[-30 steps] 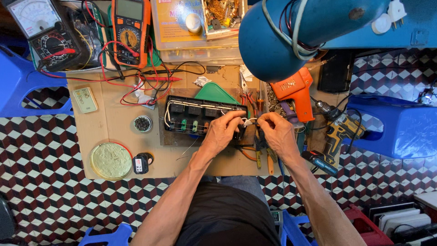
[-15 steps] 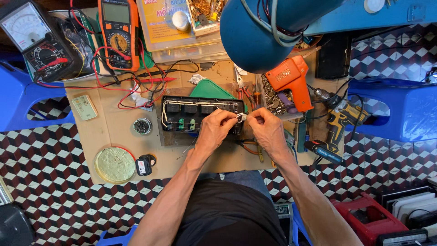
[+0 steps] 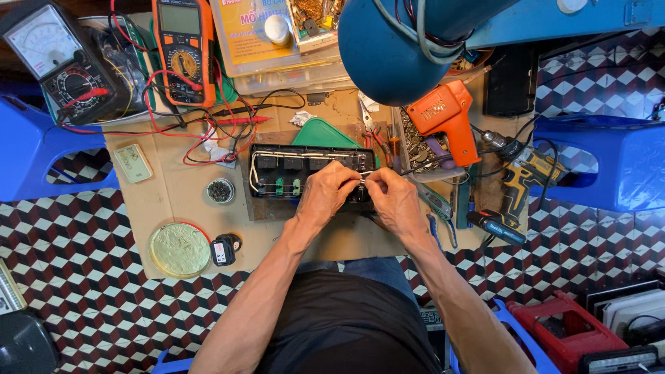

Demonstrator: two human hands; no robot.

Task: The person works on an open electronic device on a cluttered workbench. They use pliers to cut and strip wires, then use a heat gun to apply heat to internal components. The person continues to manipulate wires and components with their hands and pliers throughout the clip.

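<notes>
A black circuit board [image 3: 287, 173] with relays, green terminals and white wires lies on a cardboard-covered work surface [image 3: 173, 201]. My left hand [image 3: 329, 194] and my right hand [image 3: 395, 201] meet over the board's right end. Their fingertips pinch a small pale wire end [image 3: 363, 181] between them. The board's right part is hidden under both hands.
An orange multimeter [image 3: 181, 48] and an analog meter [image 3: 55, 62] with red leads sit at the back left. An orange soldering gun [image 3: 447, 118], a blue lamp head [image 3: 395, 48], a cordless drill [image 3: 516, 187], a round flux tin [image 3: 180, 249] and blue stools [image 3: 609, 163] surround the surface.
Both hands stay pinched together over the board's right end, with only small finger movement. The camera view has shifted slightly.
</notes>
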